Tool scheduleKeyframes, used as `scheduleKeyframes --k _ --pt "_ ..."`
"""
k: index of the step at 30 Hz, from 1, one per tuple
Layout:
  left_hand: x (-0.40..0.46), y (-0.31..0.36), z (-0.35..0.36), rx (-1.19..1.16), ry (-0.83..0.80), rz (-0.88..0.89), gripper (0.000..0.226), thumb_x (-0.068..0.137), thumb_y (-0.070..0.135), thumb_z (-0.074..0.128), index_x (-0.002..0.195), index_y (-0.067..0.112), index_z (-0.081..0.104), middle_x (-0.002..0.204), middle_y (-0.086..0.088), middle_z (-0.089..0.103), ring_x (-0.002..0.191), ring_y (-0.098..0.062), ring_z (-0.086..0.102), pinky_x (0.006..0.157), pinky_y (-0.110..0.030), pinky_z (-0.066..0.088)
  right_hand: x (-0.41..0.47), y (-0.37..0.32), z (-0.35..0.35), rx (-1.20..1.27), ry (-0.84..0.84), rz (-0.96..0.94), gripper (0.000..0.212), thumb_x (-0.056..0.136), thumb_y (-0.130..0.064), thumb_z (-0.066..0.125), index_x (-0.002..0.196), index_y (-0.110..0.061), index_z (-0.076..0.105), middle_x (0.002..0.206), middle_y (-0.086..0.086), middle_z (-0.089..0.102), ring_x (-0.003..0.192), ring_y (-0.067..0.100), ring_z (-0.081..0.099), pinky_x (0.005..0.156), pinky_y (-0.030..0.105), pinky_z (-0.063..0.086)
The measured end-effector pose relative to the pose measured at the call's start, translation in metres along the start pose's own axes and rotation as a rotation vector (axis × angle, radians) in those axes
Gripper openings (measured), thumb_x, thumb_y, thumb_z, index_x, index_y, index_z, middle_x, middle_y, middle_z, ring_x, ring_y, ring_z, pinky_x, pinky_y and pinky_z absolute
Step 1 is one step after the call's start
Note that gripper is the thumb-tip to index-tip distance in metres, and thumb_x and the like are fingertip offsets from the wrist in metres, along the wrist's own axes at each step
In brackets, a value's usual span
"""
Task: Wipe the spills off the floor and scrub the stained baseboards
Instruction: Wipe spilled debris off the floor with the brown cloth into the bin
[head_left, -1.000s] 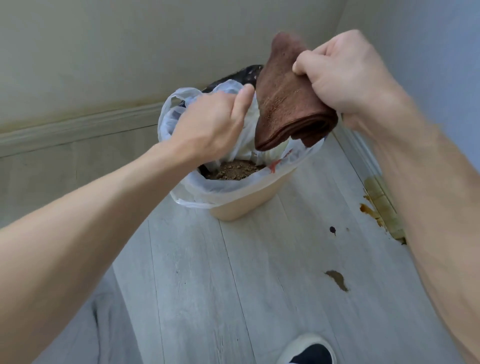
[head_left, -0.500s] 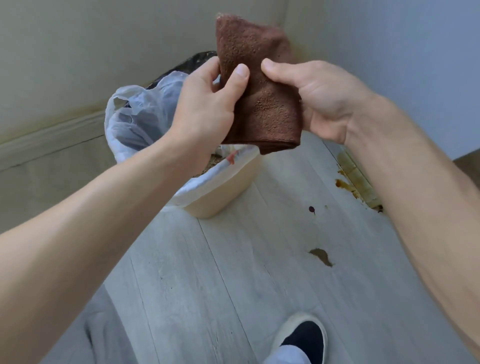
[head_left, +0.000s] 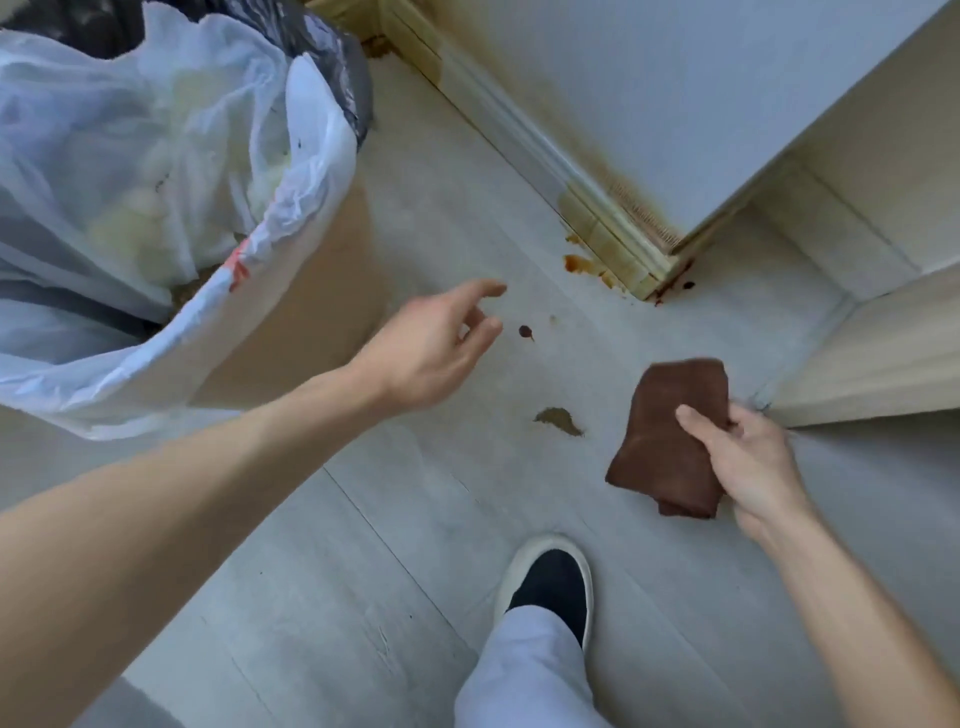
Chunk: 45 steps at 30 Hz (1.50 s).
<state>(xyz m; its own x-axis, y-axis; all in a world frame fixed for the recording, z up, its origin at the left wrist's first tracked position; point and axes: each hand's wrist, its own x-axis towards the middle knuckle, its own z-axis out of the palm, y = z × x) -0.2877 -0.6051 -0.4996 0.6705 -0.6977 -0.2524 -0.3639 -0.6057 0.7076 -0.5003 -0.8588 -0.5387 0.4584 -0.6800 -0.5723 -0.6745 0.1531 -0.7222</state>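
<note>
The brown cloth, lately folded by both hands over the bin, now hangs from the right hand alone, low above the floor beside the olive spill. The left hand has let go, fingers loose. Wiping looks imminent; the stained baseboard waits.

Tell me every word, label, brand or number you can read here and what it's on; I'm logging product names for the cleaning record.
There is no readable text in this view.
The white bin liner has a small red mark near its rim: too blurred to tell whether it is print.
The brown cloth held in the right hand shows no tag or label.
The shoe shows no logo.
</note>
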Motion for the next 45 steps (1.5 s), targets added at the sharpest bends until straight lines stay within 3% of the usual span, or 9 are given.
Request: scheduleKeyframes --k 3,6,10,14,20,25,29,34,45 --pt "-0.001 -0.039 0.042 0.031 -0.063 -0.145 0.043 0.107 0.033 0.049 0.149 0.022 0.049 0.123 -0.003 0.069 0.103 -0.026 0.067 0.09 -0.032 0.048 0.007 0.071 -0.038 -0.298 0.253 0.04 0.016 0.09 -0.033 0.074 0.095 -0.018 0.073 0.089 -0.001 0.077 0.089 0.027 0.074 0.086 0.048 0.06" --pt "-0.018 -0.063 0.074 -0.036 -0.046 -0.253 0.039 0.105 0.037 0.05 0.143 0.028 0.053 0.119 0.002 0.07 0.094 -0.02 0.069 0.086 -0.032 0.051 0.005 0.092 -0.046 -0.639 0.413 0.03 0.018 0.094 -0.03 0.067 0.095 -0.012 0.065 0.092 0.015 0.072 0.093 0.041 0.067 0.081 0.045 0.051" --pt "-0.033 -0.07 0.093 -0.145 -0.007 -0.332 0.035 0.106 0.039 0.047 0.139 0.032 0.055 0.108 0.012 0.07 0.088 -0.01 0.07 0.084 -0.034 0.056 0.005 0.097 0.022 -0.595 0.34 -0.12 0.021 0.096 -0.018 0.066 0.114 -0.007 0.067 0.109 0.019 0.068 0.102 0.038 0.063 0.081 0.037 0.043" --pt "-0.044 -0.065 0.097 -0.271 0.091 -0.394 0.028 0.108 0.033 0.046 0.133 0.031 0.059 0.098 0.013 0.072 0.076 -0.002 0.069 0.065 -0.013 0.05 0.003 0.081 0.105 -0.412 0.309 -0.269 0.029 0.098 -0.014 0.064 0.126 -0.005 0.066 0.114 0.013 0.064 0.102 0.028 0.061 0.078 0.018 0.031" --pt "-0.053 -0.051 0.106 -0.378 0.168 -0.426 0.025 0.107 0.031 0.046 0.127 0.031 0.061 0.093 0.009 0.073 0.073 -0.007 0.069 0.07 -0.027 0.057 0.011 0.055 0.134 -0.331 0.182 -0.369 0.027 0.099 -0.015 0.064 0.124 -0.006 0.067 0.107 -0.001 0.059 0.093 0.013 0.053 0.073 -0.003 0.03" --pt "-0.062 -0.046 0.107 -0.42 0.195 -0.434 0.025 0.108 0.031 0.046 0.127 0.031 0.062 0.092 0.009 0.073 0.073 -0.007 0.07 0.069 -0.027 0.057 0.018 0.05 0.076 -0.326 0.282 -0.32 0.015 0.098 -0.021 0.063 0.104 -0.009 0.068 0.098 0.009 0.069 0.091 0.028 0.063 0.075 0.024 0.037" --pt "-0.065 -0.043 0.104 -0.449 0.228 -0.445 0.025 0.108 0.03 0.046 0.126 0.031 0.063 0.09 0.009 0.074 0.072 -0.008 0.07 0.069 -0.029 0.057 0.053 0.017 0.037 -0.625 0.281 -0.364 0.025 0.101 -0.026 0.057 0.12 -0.012 0.065 0.114 0.013 0.063 0.104 0.033 0.06 0.082 0.033 0.038" --pt "-0.067 -0.042 0.101 -0.452 0.249 -0.455 0.024 0.108 0.029 0.047 0.125 0.03 0.064 0.089 0.01 0.074 0.07 -0.007 0.069 0.068 -0.028 0.056 0.077 0.008 0.087 -0.901 0.08 -0.464 0.036 0.102 -0.022 0.053 0.138 -0.018 0.058 0.133 0.005 0.056 0.105 0.03 0.06 0.081 0.032 0.038" --pt "-0.067 -0.035 0.106 -0.511 0.284 -0.468 0.022 0.108 0.027 0.047 0.12 0.031 0.065 0.084 0.009 0.073 0.068 -0.01 0.069 0.065 -0.026 0.055 0.044 0.036 0.11 -1.064 -0.265 -0.885 0.041 0.092 -0.023 0.044 0.128 -0.021 0.065 0.127 -0.005 0.061 0.099 0.025 0.057 0.067 0.038 0.051"
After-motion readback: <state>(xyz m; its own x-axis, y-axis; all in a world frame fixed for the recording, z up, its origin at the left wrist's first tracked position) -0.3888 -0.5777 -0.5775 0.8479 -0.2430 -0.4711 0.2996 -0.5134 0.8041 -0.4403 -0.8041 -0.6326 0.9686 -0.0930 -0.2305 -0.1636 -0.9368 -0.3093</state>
